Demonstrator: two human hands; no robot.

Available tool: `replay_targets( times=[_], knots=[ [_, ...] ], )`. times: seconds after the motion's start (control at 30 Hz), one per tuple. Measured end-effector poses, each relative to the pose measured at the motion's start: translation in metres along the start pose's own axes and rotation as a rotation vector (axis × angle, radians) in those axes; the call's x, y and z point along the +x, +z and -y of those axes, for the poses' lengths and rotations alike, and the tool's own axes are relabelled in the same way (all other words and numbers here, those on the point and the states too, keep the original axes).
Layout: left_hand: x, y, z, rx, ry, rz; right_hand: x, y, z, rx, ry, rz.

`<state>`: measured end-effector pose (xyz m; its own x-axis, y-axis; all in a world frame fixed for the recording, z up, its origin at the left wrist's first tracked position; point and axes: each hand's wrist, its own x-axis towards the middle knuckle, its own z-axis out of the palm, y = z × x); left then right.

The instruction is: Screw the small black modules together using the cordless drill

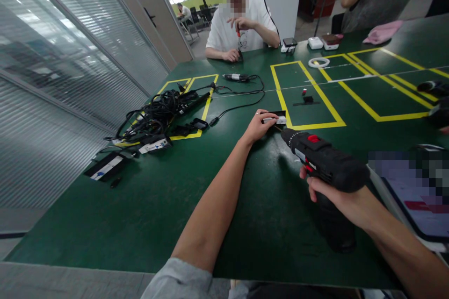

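My right hand point(329, 194) is closed round the grip of a black cordless drill point(324, 159) with a red switch. The drill's bit points left at a small black and white part point(277, 119) on the green table point(147, 205). My left hand point(258, 126) reaches forward and pinches that part, holding it down beside a yellow taped line.
A tangle of black cables and power adapters point(157, 117) lies at the left. Across the table a person in a white shirt point(242, 23) works with a small red tool. A second driver with a cord point(236, 77), a tape roll point(318, 62), a pink cloth point(382, 32) and a tablet point(417, 191) also lie on the table.
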<state>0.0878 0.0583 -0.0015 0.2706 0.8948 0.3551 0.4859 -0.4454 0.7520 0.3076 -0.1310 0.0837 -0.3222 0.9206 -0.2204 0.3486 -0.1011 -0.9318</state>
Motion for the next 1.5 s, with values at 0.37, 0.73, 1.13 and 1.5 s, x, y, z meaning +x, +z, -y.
replay_targets(
  times=[0.37, 0.73, 1.13, 1.5],
  knots=[
    [0.0000, -0.0004, 0.0013, -0.004, 0.016, -0.004, 0.0034, -0.0001, 0.0042, 0.037, 0.017, 0.005],
    [-0.0003, -0.0007, 0.0026, -0.013, 0.031, 0.000, 0.0038, 0.0006, 0.0055, 0.058, 0.017, -0.013],
    [-0.0003, -0.0003, 0.0017, -0.007, 0.009, -0.004, 0.0038, -0.0002, -0.0006, 0.093, 0.005, -0.003],
    [-0.0011, -0.0018, -0.0024, 0.006, 0.006, 0.004, 0.0034, -0.0004, 0.0018, 0.054, 0.012, 0.005]
  ],
)
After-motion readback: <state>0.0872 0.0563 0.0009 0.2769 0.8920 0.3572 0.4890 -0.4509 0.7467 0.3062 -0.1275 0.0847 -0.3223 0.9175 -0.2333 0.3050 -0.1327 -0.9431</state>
